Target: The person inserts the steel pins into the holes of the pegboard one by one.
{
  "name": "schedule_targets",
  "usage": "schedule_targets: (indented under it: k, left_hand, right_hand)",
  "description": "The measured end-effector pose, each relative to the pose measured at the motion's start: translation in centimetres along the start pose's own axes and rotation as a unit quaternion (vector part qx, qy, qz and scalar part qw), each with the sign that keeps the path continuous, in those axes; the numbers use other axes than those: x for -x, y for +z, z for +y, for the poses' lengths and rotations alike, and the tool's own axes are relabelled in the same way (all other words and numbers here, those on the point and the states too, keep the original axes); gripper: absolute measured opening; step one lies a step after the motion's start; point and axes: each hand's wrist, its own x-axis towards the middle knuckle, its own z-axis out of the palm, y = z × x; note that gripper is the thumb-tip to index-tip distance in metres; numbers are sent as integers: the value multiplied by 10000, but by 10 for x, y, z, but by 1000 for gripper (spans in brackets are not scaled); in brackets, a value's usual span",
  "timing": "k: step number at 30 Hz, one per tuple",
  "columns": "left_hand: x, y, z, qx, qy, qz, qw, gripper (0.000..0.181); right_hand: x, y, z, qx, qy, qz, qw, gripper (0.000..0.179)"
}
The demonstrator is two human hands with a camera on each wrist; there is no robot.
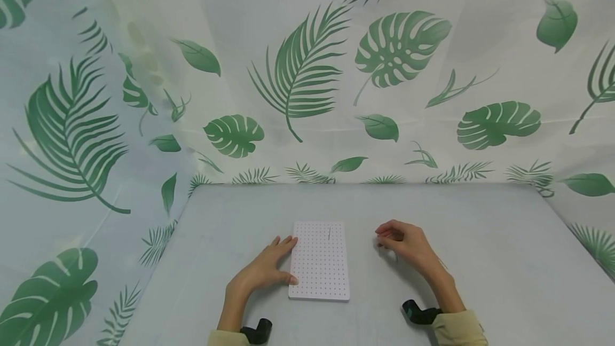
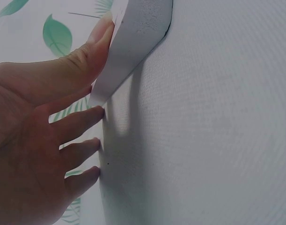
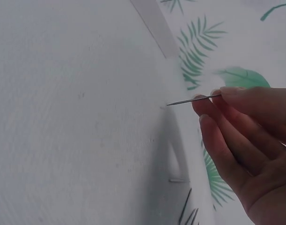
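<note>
A white board [image 1: 319, 268] with rows of small holes lies flat on the table. One thin needle [image 1: 329, 234] stands up from a hole near its far right part. My left hand [image 1: 263, 271] rests at the board's left side, thumb on its near left edge, fingers spread fairly straight. In the left wrist view the thumb [image 2: 82, 56] presses the board's edge [image 2: 133, 42], and the lower fingertips touch the table. To the right of the board, my right hand [image 1: 405, 242] pinches a thin metal needle [image 3: 185, 101] between thumb and fingers, its pointed end sticking out.
Several loose needles [image 3: 187, 208] lie on the table below the right hand, near a short pale metal piece [image 3: 177, 180]. The pale table [image 1: 432, 202] is backed by a leaf-print curtain [image 1: 307, 148]. Black wrist mounts [image 1: 418, 313] stick out from both sleeves.
</note>
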Motion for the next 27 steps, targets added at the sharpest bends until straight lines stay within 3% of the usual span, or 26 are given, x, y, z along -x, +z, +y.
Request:
schedule_targets:
  k: [15, 27]
  left_hand:
    - [2, 2, 2, 78, 22, -75, 9999, 96]
    - [0, -5, 0, 56, 134, -72, 9999, 95]
  right_hand:
    - [1, 14, -1, -610, 45, 138, 9980, 12]
    - [-4, 25, -20, -609, -94, 321, 9976, 10]
